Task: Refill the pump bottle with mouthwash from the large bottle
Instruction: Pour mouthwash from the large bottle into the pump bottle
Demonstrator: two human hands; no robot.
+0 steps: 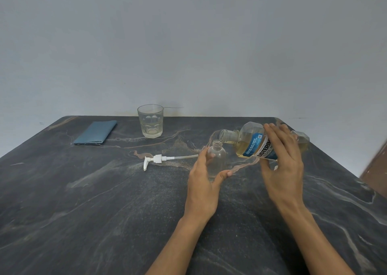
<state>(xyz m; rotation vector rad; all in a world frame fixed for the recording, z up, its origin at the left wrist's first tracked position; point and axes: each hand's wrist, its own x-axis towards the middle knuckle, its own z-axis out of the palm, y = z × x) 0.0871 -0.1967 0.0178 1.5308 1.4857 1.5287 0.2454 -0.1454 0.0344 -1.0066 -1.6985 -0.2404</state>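
The right hand (pixel 280 159) covers the middle of the large bottle (pixel 251 140), cutting the label's brand word short, and the small print beside that hand is too fine to read. The left hand (pixel 204 176) hides the lower left side of the pump bottle (pixel 217 155), so its base cannot be seen; whether liquid passes between the two necks cannot be told. Both forearms are cut off by the lower edge, and a brown object (pixel 377 166) right of the large bottle is cut by the right edge

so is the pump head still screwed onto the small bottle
No, the pump head lies on the table, left of the open small bottle.
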